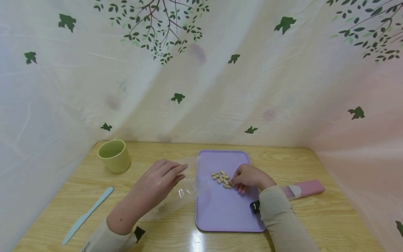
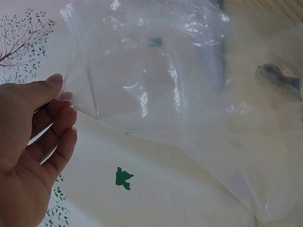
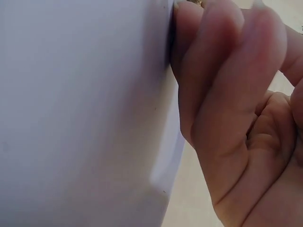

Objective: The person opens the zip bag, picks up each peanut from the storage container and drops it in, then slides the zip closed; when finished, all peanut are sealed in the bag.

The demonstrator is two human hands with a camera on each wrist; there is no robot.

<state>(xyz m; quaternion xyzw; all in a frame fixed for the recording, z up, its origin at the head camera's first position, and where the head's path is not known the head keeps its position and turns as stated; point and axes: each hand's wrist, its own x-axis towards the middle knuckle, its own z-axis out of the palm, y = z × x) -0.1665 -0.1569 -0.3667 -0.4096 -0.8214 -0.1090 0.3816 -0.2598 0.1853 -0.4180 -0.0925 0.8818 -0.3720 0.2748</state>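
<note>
My left hand [image 1: 160, 180] pinches the edge of a clear plastic bag [image 2: 156, 94] between thumb and fingers. The bag [image 1: 181, 192] hangs over the wood to the left of a lavender tray [image 1: 226, 218]. A peanut [image 2: 279, 81] shows at the right of the left wrist view; whether it lies in the bag or behind it I cannot tell. Several unshelled peanuts [image 1: 221, 178] lie in a loose cluster on the tray. At their right edge my right hand [image 1: 250, 176] has curled fingers, pinching a peanut that the fingertips largely hide.
A yellow-green cup [image 1: 114, 159] stands at the back left of the table. Nearer me lies a pale blue knife [image 1: 88, 215]. Beyond my right wrist is a pink, long flat item [image 1: 310, 188]. A leaf-printed curtain [image 1: 201, 105] surrounds the table.
</note>
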